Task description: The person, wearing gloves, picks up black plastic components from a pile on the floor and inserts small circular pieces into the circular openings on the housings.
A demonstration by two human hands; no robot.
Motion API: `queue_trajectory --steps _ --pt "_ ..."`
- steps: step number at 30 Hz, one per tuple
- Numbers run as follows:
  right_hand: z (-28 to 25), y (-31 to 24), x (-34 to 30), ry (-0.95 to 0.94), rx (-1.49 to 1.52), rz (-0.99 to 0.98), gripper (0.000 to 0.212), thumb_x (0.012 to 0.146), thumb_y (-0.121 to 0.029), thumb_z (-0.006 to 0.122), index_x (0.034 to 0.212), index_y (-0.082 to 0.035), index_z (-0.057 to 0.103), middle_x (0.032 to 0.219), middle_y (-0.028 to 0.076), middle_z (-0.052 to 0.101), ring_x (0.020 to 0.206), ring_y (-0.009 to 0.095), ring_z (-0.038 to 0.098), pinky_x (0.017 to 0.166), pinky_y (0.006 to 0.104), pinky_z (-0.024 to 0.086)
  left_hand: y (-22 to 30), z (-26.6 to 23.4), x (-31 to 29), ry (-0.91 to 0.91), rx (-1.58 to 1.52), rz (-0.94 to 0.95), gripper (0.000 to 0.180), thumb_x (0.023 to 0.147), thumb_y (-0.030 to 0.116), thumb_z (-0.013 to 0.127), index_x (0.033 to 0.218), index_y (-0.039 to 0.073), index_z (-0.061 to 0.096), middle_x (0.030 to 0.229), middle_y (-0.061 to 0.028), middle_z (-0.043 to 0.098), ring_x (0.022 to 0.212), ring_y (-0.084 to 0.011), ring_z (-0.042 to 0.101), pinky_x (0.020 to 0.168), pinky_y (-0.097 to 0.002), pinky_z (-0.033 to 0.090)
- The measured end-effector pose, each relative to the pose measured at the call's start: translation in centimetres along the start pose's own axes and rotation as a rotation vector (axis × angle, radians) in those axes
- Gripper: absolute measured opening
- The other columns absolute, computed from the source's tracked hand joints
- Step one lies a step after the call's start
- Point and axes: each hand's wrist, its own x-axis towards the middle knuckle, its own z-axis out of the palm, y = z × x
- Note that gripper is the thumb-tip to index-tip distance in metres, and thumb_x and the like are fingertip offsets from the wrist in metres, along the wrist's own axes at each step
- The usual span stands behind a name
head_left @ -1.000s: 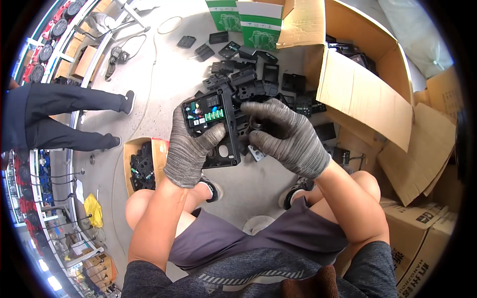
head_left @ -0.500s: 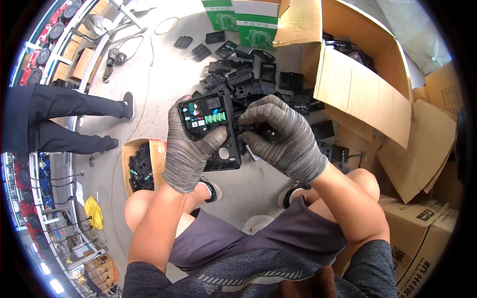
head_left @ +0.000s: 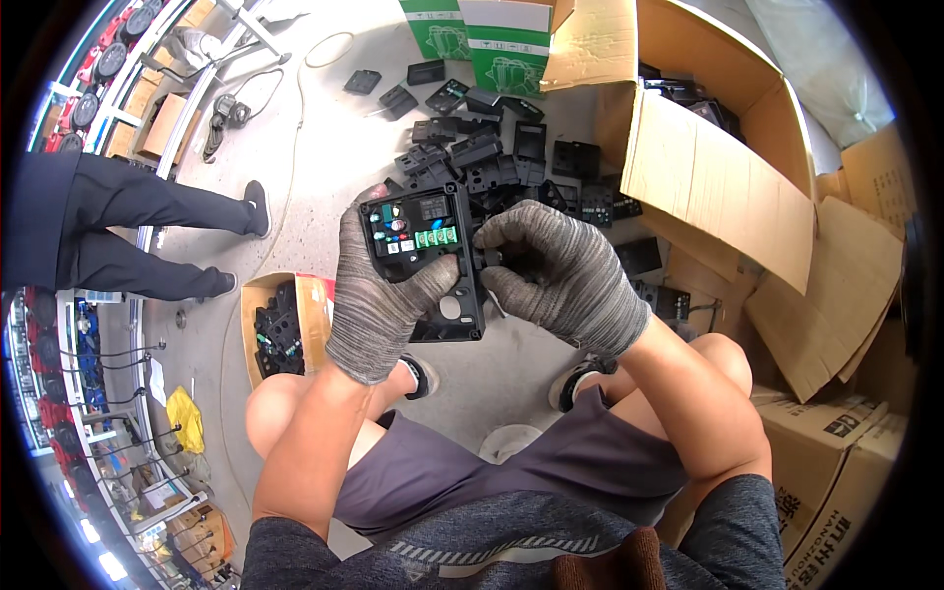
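Standing at far left was another person's dark trouser legs point(head_left: 128, 236). A small carton point(head_left: 280, 329) held finished-looking black units. The left hand point(head_left: 379, 295), gloved, had its fingers clamped round the black module point(head_left: 428, 261), held up over the knees, circuit board with green terminals exposed. The right hand point(head_left: 565, 270) pinched the module's right edge, fingertips together on it; what they gripped couldn't be told. Loose black housings point(head_left: 492, 162) littered the floor beyond, with more in the big cardboard box point(head_left: 708, 167). Judged early going: few done, many left.

two green boxes point(head_left: 492, 34), two gloved hands point(head_left: 472, 285)
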Motion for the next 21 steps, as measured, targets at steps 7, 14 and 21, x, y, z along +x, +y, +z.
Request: queue_trajectory --steps 7,14,21 --pt "0.2 0.2 -0.1 -0.008 0.014 0.158 0.02 0.09 -0.014 0.075 0.105 -0.002 0.068 0.077 0.009 0.066 0.071 0.01 0.062 0.066 0.0293 0.054 -0.2 0.2 -0.2 0.003 0.043 0.023 0.092 0.074 0.0 0.084 0.147 0.004 0.027 0.128 -0.0114 0.056 0.112 -0.0188 0.061 0.094 -0.032 0.056" --pt "0.8 0.7 -0.2 0.0 -0.076 0.098 0.021 0.098 -0.02 0.067 0.101 0.001 0.068 0.073 0.015 0.066 0.061 0.023 0.061 0.06 0.0361 0.051 0.4 1.1 -0.6 -0.043 0.127 0.063 0.095 0.073 0.003 0.086 0.147 0.005 0.027 0.125 -0.0127 0.058 0.11 -0.0193 0.063 0.095 -0.0319 0.055" --pt "-0.3 -0.8 -0.3 0.009 0.001 -0.058 0.038 0.081 -0.008 0.078 0.114 -0.002 0.06 0.096 0.013 0.065 0.082 0.026 0.068 0.071 0.0337 0.056 -0.1 0.0 0.2 -0.013 0.12 0.056 0.096 0.073 0.006 0.087 0.147 0.004 0.026 0.127 -0.0127 0.055 0.111 -0.0187 0.061 0.095 -0.0321 0.055"
